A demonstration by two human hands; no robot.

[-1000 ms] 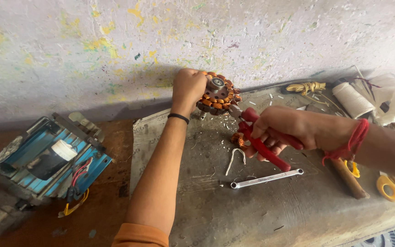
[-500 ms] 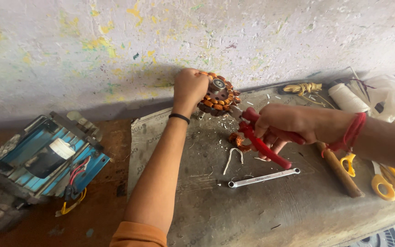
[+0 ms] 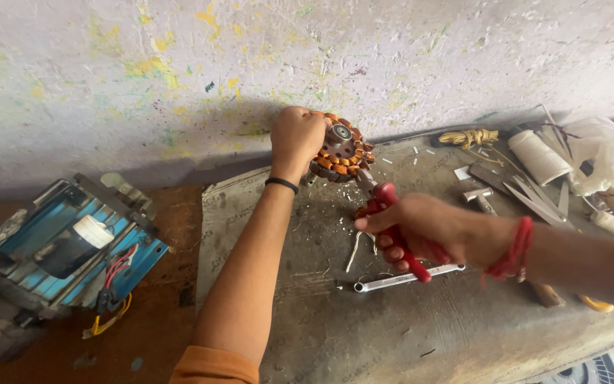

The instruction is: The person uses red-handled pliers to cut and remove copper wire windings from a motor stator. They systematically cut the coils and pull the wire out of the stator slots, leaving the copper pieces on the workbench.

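Two bare hands work at a grey mat (image 3: 421, 334) laid by the wall. The left hand (image 3: 296, 139) is closed around the rim of a stator (image 3: 341, 151), a round core with orange copper windings and a metal bearing at its centre, held tilted on edge at the mat's far side, near the wall. The right hand (image 3: 421, 231) is wrapped tight around the red handles of pliers (image 3: 392, 227), whose nose reaches up to the stator's lower edge; whether the tips actually bite a wire I cannot tell. Just beneath that hand a spanner (image 3: 406, 277) lies flat on the mat, with a bent bit of wire (image 3: 355, 249) beside it. Off to the left sits a blue motor housing (image 3: 65, 245) with red and yellow leads. At the far right lie a white spool (image 3: 538, 156), a plastic bag (image 3: 605, 153) and a yellow cord bundle (image 3: 470, 136).
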